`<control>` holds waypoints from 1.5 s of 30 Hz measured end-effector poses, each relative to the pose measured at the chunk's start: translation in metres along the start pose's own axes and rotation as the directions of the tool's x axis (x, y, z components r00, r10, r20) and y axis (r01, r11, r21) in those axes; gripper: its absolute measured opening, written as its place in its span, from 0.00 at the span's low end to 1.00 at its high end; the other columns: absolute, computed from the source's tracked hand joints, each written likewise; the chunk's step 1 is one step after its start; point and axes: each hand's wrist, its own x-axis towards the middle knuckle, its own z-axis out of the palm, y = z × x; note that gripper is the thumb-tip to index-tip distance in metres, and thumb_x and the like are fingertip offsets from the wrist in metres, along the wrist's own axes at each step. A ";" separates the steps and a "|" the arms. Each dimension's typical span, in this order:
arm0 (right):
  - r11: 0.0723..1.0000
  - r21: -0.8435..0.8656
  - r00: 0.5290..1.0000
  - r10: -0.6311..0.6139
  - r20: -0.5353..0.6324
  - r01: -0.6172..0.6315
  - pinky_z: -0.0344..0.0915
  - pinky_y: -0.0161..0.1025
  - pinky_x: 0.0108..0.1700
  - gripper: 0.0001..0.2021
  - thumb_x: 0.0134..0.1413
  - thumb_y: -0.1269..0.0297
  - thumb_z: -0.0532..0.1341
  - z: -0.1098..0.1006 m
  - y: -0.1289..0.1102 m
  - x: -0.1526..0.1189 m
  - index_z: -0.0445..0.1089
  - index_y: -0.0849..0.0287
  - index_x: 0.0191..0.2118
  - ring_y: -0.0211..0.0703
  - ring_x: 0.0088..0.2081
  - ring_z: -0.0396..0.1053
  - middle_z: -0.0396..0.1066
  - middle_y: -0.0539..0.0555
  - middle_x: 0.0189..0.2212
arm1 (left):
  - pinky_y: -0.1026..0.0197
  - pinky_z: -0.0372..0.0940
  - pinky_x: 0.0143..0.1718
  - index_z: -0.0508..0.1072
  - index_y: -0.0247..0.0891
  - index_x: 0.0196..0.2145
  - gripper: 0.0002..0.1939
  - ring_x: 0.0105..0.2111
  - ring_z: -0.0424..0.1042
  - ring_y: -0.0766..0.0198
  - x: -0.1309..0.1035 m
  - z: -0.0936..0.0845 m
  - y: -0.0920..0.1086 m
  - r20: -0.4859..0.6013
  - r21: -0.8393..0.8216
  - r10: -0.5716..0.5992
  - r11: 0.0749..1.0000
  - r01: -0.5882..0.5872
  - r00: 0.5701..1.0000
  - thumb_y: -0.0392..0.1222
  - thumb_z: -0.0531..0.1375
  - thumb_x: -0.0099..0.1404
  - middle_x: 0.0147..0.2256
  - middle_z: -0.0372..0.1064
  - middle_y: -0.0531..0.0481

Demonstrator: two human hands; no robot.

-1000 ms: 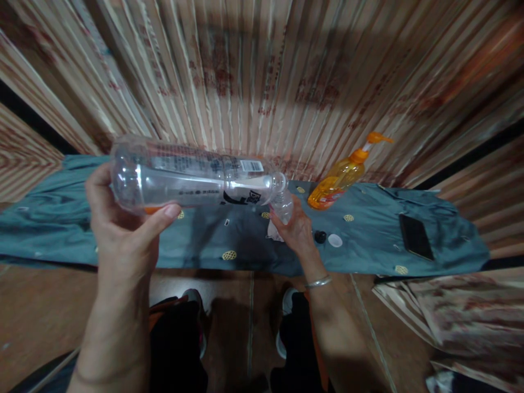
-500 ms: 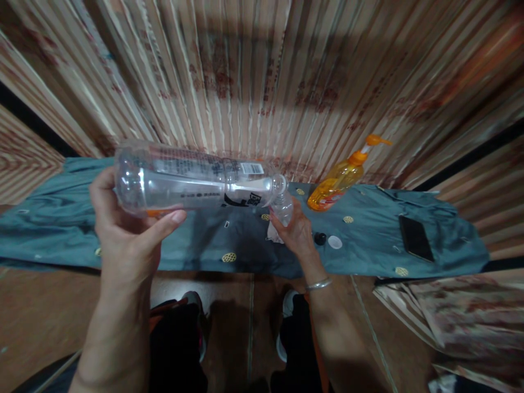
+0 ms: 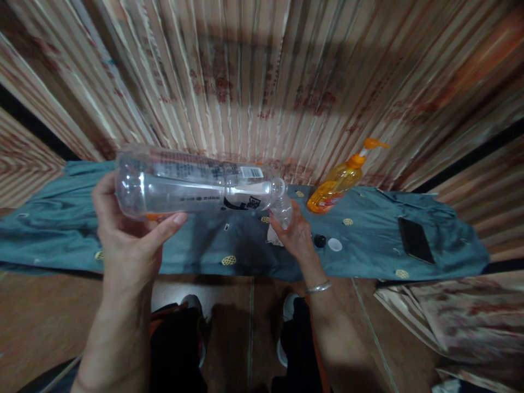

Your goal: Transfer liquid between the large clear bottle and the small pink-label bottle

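Observation:
A large clear plastic bottle [image 3: 192, 183] lies on its side in the air above the cloth, its neck to the right. My left hand [image 3: 133, 232] is closed round its base end, thumb along the underside. At the neck, my right hand [image 3: 292, 232] grips a small clear bottle [image 3: 280, 210], whose top meets the large bottle's mouth. Part of the small bottle is hidden by my fingers. Beneath my right hand, a pale pinkish item [image 3: 273, 236] rests on the cloth.
A green cloth [image 3: 184, 251] covers the narrow table. Right of my hands stand an orange pump bottle [image 3: 333, 185], a black cap [image 3: 320, 240], a white round lid [image 3: 334, 244] and a dark phone [image 3: 415, 240]. Behind hangs a pleated curtain [image 3: 245, 71].
Both hands and the two bottles keep nearly the same pose. The whole view has shifted very slightly.

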 end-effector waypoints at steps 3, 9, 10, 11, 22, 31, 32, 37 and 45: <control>1.000 -0.012 1.000 -0.003 -0.011 0.003 0.76 0.61 0.52 0.35 0.61 0.47 0.64 0.000 -0.001 0.000 0.59 0.64 0.66 0.64 0.52 0.78 0.77 0.71 0.53 | 0.33 0.67 0.62 0.73 0.51 0.58 0.50 0.59 0.72 0.50 0.000 0.000 -0.001 0.004 0.005 0.012 1.000 -0.012 1.000 0.50 0.82 0.35 0.54 0.73 0.48; 1.000 -0.020 0.999 -0.023 -0.031 0.022 0.77 0.62 0.50 0.34 0.63 0.47 0.64 0.000 -0.002 0.000 0.59 0.63 0.66 0.63 0.49 0.79 0.78 0.69 0.50 | 0.35 0.70 0.60 0.73 0.57 0.59 0.52 0.59 0.72 0.50 0.000 0.001 -0.002 0.002 -0.014 0.022 1.000 -0.022 1.000 0.50 0.82 0.34 0.57 0.72 0.49; 0.999 -0.022 0.999 -0.028 -0.038 0.028 0.77 0.61 0.50 0.34 0.63 0.47 0.64 0.000 -0.002 0.000 0.59 0.63 0.66 0.63 0.49 0.79 0.78 0.69 0.50 | 0.36 0.70 0.59 0.73 0.57 0.59 0.52 0.59 0.72 0.50 0.000 0.002 -0.001 0.012 -0.022 0.023 1.000 -0.023 1.000 0.49 0.82 0.34 0.57 0.73 0.49; 0.999 -0.023 0.999 -0.031 -0.040 0.031 0.77 0.60 0.50 0.34 0.63 0.46 0.64 0.000 -0.002 0.000 0.60 0.63 0.66 0.62 0.49 0.79 0.78 0.69 0.51 | 0.36 0.70 0.59 0.73 0.58 0.59 0.52 0.59 0.72 0.49 0.001 0.003 0.000 0.021 -0.028 0.028 0.999 -0.028 0.999 0.49 0.82 0.35 0.56 0.73 0.49; 1.000 -0.016 1.000 -0.012 -0.003 0.012 0.76 0.60 0.51 0.34 0.62 0.48 0.64 -0.001 -0.002 0.000 0.58 0.61 0.66 0.64 0.50 0.79 0.78 0.69 0.52 | 0.29 0.65 0.62 0.73 0.58 0.59 0.52 0.60 0.71 0.45 0.000 0.001 -0.004 0.008 -0.003 0.017 1.000 -0.017 1.000 0.54 0.81 0.34 0.55 0.72 0.49; 1.000 -0.018 1.000 -0.002 0.013 0.002 0.76 0.60 0.53 0.34 0.62 0.49 0.65 -0.002 -0.002 0.000 0.57 0.61 0.66 0.63 0.52 0.79 0.78 0.68 0.52 | 0.33 0.73 0.55 0.71 0.56 0.60 0.52 0.61 0.70 0.45 0.002 0.001 -0.005 0.054 -0.016 0.048 0.999 -0.048 0.997 0.54 0.81 0.36 0.54 0.72 0.48; 1.000 -0.018 1.000 0.000 0.017 0.001 0.76 0.59 0.52 0.34 0.62 0.49 0.65 -0.002 -0.002 0.000 0.58 0.61 0.66 0.63 0.51 0.79 0.78 0.68 0.52 | 0.34 0.74 0.54 0.71 0.56 0.60 0.53 0.60 0.71 0.46 0.001 0.000 -0.005 0.048 -0.020 0.050 0.999 -0.049 0.998 0.55 0.81 0.36 0.55 0.72 0.48; 1.000 -0.022 1.000 -0.014 0.004 0.014 0.76 0.55 0.53 0.34 0.61 0.50 0.65 -0.001 -0.002 0.000 0.58 0.64 0.66 0.62 0.53 0.78 0.78 0.70 0.52 | 0.31 0.70 0.58 0.71 0.55 0.60 0.52 0.61 0.70 0.46 0.000 0.001 -0.004 0.033 -0.015 0.017 1.000 -0.017 0.999 0.56 0.81 0.36 0.56 0.71 0.48; 1.000 -0.025 1.000 -0.010 0.005 0.010 0.76 0.56 0.53 0.34 0.62 0.47 0.64 -0.001 -0.002 0.001 0.58 0.62 0.65 0.61 0.53 0.78 0.78 0.69 0.54 | 0.28 0.67 0.60 0.72 0.59 0.58 0.51 0.62 0.70 0.43 0.001 0.005 0.001 0.022 -0.021 0.003 1.000 -0.002 1.000 0.55 0.81 0.34 0.55 0.73 0.49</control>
